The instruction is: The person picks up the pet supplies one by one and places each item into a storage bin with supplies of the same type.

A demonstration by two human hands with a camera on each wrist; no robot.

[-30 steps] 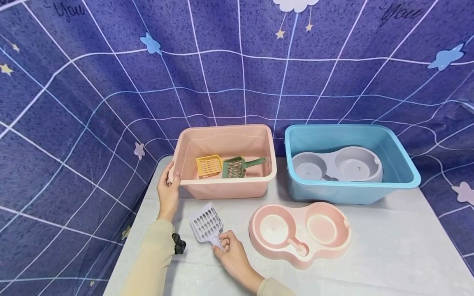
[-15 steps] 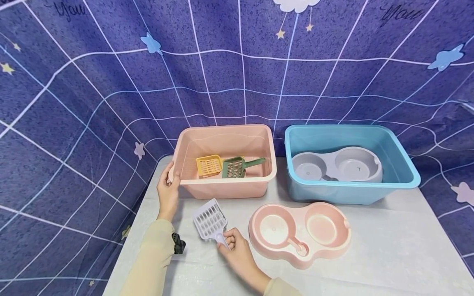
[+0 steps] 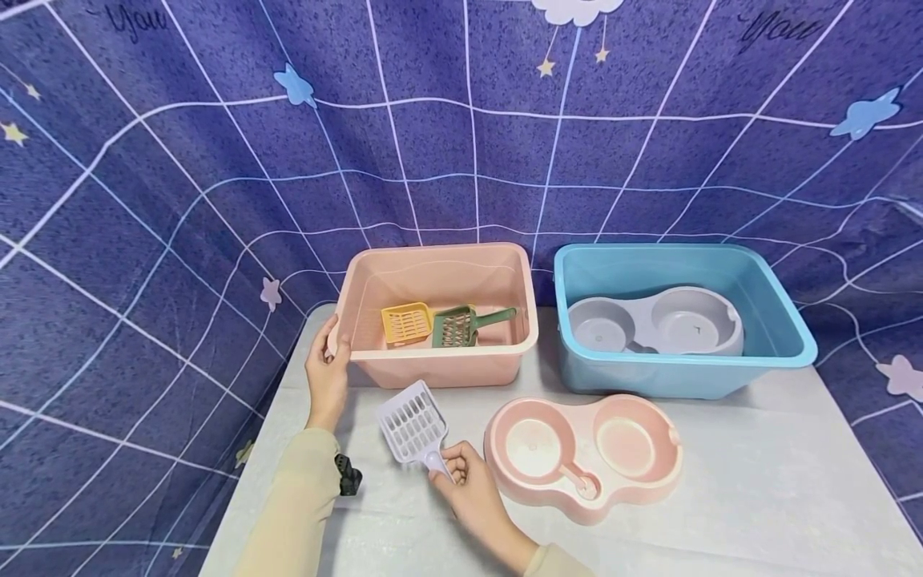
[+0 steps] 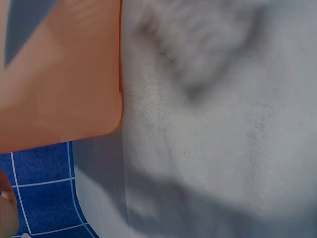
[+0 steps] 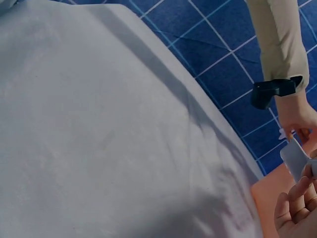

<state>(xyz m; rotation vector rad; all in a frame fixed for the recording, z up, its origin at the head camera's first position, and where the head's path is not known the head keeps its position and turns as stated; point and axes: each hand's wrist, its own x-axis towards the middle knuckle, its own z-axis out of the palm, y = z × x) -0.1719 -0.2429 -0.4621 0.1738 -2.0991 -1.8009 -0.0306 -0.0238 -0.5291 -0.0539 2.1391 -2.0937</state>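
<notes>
1. Pinching the lilac scoop (image 3: 413,423) by its handle, the right hand (image 3: 472,489) is nearest to me; the scoop is over the white tabletop (image 3: 757,497), in front of the pink bin (image 3: 440,371).
2. I read its long axis as a diagonal: handle toward the near right, slotted head toward the far left and the bin.
3. It looks like smooth plastic, the squarish head cut with rows of oblong slots.
4. Right of that hand I have a glossy pink double bowl (image 3: 586,437), two round hollows in one curvy body.
5. The left hand (image 3: 328,385), a black wrist camera (image 3: 348,474) strapped behind it, grips the bin's near left corner at the rim.
6. The bin's front wall stands between the lilac scoop and a yellow scoop (image 3: 407,324) and green scoop (image 3: 461,327) inside.
7. To its right, a blue bin (image 3: 649,377) holds a grey double bowl (image 3: 649,320).
8. Behind everything I see a blue curtain (image 3: 469,144) patterned with pale lines and stars.
</notes>
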